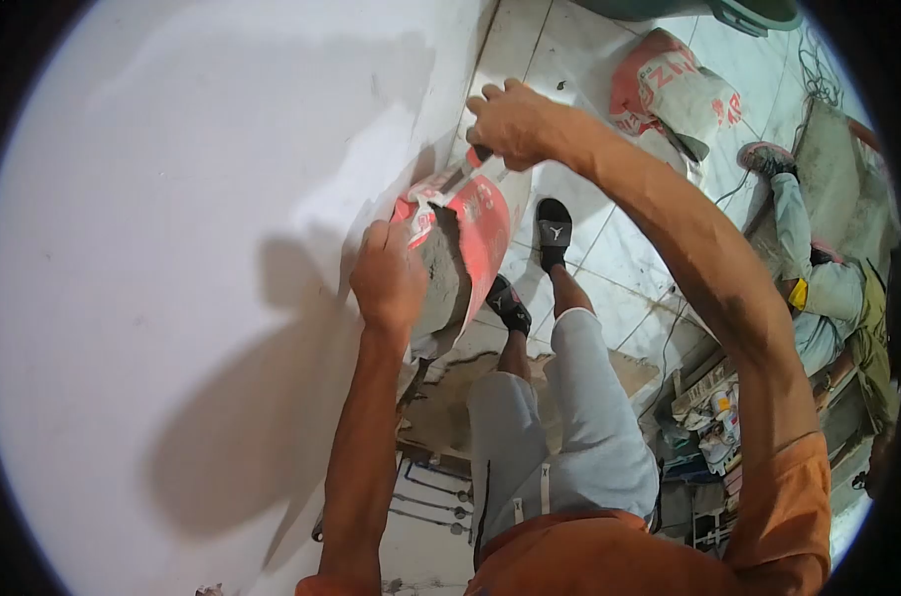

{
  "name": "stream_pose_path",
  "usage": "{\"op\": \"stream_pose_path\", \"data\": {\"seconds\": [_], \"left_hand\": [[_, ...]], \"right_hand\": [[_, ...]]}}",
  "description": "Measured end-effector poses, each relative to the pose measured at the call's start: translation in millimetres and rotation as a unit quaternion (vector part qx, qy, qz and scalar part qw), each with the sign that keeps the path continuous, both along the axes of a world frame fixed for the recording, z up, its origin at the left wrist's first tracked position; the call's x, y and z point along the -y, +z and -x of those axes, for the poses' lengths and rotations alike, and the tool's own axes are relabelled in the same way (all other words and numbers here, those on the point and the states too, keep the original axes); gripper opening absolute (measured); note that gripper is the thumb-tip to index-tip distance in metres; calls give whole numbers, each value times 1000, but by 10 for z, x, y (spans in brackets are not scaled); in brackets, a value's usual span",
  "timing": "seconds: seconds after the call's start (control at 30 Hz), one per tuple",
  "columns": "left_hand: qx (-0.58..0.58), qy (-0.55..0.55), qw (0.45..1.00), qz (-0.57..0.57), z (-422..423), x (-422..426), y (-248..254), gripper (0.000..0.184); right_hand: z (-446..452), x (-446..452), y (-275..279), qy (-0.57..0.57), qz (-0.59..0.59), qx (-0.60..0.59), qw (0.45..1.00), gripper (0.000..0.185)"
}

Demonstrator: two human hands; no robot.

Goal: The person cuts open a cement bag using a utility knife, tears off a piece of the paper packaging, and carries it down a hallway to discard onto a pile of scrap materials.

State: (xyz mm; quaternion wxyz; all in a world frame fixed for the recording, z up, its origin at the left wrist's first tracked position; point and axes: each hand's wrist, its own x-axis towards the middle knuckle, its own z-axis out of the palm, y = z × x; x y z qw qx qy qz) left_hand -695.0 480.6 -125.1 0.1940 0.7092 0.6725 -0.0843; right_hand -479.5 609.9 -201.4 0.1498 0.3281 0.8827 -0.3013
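Note:
A red and white sack [485, 223] stands against the white wall, its top torn open, with grey material [440, 278] showing inside. My left hand [389, 276] is closed on the sack's crumpled edge, at the side nearest the wall. Above the sack, my right hand [515, 124] is wrapped round the red and black handle of a knife [459, 177]. The blade points down and left at the sack's torn edge; whether it touches the edge I cannot tell.
Another red and white sack [674, 94] lies on the tiled floor, below a green tub [669, 8]. Another person [818, 298] is at the right, beside a grey board [832, 164]. Tools and boxes [713, 427] lie near my legs; cables cross the tiles.

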Motion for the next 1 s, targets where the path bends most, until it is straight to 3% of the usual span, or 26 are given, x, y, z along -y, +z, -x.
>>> {"op": "stream_pose_path", "data": {"seconds": [0.2, 0.3, 0.37, 0.43, 0.73, 0.9, 1.0], "left_hand": [[-37, -27, 999, 12, -3, 47, 24, 12], [-54, -26, 998, -5, 33, 63, -30, 15], [-24, -41, 998, -37, 95, 57, 48, 16], [-15, -54, 996, -70, 226, 64, 123, 17], [17, -83, 989, -120, 235, 168, 67, 18], [32, -81, 991, -103, 239, 270, 75, 14], [55, -63, 990, -117, 302, 320, 81, 12]], "right_hand": [[452, 142, 124, 41, 0, -118, 992, 21], [638, -138, 76, 83, -19, -38, 996, 20], [283, -457, -102, -28, -1, -73, 997, 21], [-3, -596, 28, -29, -49, -17, 998, 22], [546, -17, 169, 110, -8, -51, 993, 18], [629, -219, 37, 66, -117, -21, 991, 15], [135, -346, 147, -53, -59, -62, 995, 21]]}}
